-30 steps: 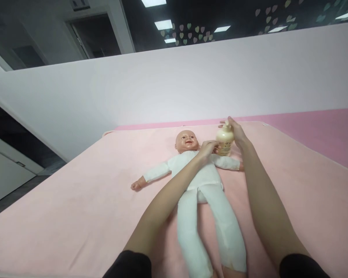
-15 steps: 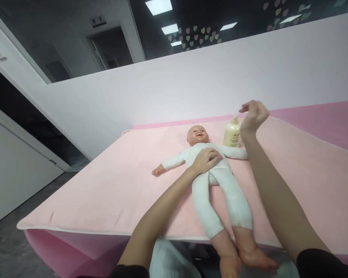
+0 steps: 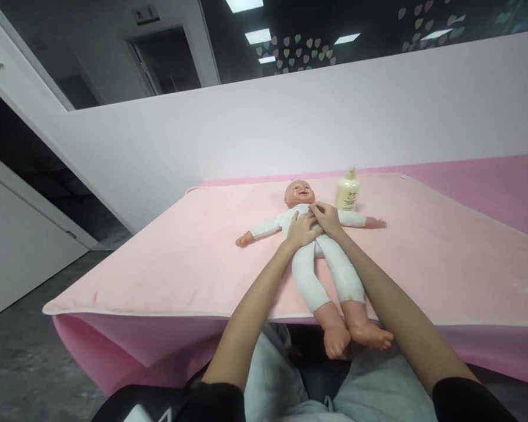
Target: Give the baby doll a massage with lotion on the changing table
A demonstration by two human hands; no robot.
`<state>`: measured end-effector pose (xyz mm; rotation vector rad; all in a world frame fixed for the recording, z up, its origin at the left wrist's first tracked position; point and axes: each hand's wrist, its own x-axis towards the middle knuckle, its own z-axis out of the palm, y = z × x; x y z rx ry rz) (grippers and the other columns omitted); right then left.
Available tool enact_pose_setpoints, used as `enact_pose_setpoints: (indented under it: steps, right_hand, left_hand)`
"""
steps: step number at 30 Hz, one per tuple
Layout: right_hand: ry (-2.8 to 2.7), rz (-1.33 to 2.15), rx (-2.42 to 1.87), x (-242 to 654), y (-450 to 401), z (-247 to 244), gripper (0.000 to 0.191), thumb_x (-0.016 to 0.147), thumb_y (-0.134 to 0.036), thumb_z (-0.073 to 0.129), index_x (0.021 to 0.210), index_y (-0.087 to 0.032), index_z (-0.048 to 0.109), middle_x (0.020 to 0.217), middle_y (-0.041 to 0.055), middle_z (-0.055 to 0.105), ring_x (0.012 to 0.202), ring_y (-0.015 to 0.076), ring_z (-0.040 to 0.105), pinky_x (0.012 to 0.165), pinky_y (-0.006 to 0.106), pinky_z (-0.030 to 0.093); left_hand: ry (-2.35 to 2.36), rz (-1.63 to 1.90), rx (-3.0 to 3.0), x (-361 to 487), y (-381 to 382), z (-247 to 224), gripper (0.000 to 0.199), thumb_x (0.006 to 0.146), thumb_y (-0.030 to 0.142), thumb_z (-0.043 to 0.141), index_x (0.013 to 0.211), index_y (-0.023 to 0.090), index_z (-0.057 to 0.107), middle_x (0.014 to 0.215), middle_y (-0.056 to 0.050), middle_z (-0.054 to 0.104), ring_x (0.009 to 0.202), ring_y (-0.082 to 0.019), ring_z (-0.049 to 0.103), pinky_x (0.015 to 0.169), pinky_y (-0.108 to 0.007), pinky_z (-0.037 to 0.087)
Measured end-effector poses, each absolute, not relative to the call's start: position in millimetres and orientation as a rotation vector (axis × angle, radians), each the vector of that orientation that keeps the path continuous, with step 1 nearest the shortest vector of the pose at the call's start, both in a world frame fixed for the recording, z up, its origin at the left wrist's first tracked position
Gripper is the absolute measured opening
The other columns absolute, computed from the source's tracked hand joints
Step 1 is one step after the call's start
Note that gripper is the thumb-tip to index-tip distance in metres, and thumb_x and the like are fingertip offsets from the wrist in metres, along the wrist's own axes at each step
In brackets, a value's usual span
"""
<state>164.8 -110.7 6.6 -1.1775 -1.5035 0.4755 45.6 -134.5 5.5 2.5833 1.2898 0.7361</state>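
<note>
Doll (image 3: 317, 246) supine on pink surface (image 3: 180, 258); right hand (image 3: 327, 218) has left the lotion bottle (image 3: 347, 191), now flat, ungripping on chest beside left hand (image 3: 302, 228).

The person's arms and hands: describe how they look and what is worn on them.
Both forearms are bare, with black sleeves ending near the elbows at the bottom of the picture. The left hand and right hand are bare, without gloves. No rings, watch or bracelets are visible, as far as can be seen.
</note>
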Motion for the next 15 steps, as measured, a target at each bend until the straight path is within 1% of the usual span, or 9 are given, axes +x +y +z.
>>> enact_pose_setpoints:
  steps: [2,5,8,11,13,15]
  right_hand:
    - [-1.523,0.494,-1.169,166.0,-117.9,5.1,0.026,0.081,-0.032,0.05,0.083,-0.014,0.068,0.091,0.0056,0.069,0.086,0.0151,0.063,0.086,0.028,0.047]
    - [-1.581,0.506,-1.14,165.7,-126.4,4.6,0.028,0.083,-0.031,0.049,0.09,-0.013,0.069,0.099,0.0066,0.069,0.095,0.0165,0.063,0.095,0.03,0.046]
    - [-1.588,0.541,-1.144,166.5,-132.7,4.4,0.036,0.087,-0.039,0.045,0.094,-0.013,0.07,0.103,0.0072,0.069,0.103,0.0184,0.062,0.101,0.033,0.044]
    - [-1.558,0.601,-1.176,168.5,-136.9,3.1,0.053,0.091,-0.051,0.035,0.093,-0.013,0.071,0.104,0.008,0.068,0.11,0.0193,0.061,0.107,0.034,0.04]
    - [-1.577,0.615,-1.165,169.5,-138.5,2.2,0.061,0.092,-0.057,0.029,0.095,-0.013,0.072,0.108,0.0086,0.067,0.114,0.019,0.059,0.109,0.033,0.038]
    - [-1.597,0.597,-1.158,169.8,-139.5,1.9,0.063,0.093,-0.057,0.026,0.105,-0.013,0.069,0.112,0.009,0.066,0.117,0.0185,0.057,0.11,0.033,0.037]
  left_hand:
    - [1.319,0.826,2.536,47.5,-132.9,4.1,0.038,0.088,0.035,0.045,0.121,0.023,0.06,0.13,-0.003,0.06,0.126,-0.019,0.049,0.119,-0.045,0.013]
    - [1.402,0.922,2.482,47.7,-134.8,2.4,0.038,0.09,0.033,0.042,0.122,0.024,0.06,0.132,-0.003,0.059,0.128,-0.019,0.047,0.119,-0.043,0.015]
    - [1.547,0.964,2.417,44.6,-139.2,0.5,0.036,0.091,0.035,0.042,0.121,0.027,0.061,0.14,-0.002,0.051,0.134,-0.019,0.04,0.118,-0.045,0.017]
    - [1.714,0.976,2.335,39.5,-141.7,-1.7,0.036,0.091,0.039,0.043,0.122,0.03,0.06,0.147,-0.004,0.043,0.137,-0.022,0.036,0.115,-0.048,0.022]
    - [1.812,1.009,2.275,36.5,-142.0,-3.0,0.039,0.091,0.04,0.043,0.126,0.031,0.057,0.146,-0.006,0.043,0.136,-0.023,0.037,0.114,-0.048,0.025]
    - [1.876,1.049,2.225,34.5,-141.7,-3.9,0.042,0.091,0.04,0.042,0.13,0.03,0.054,0.141,-0.008,0.047,0.133,-0.023,0.04,0.113,-0.046,0.026]
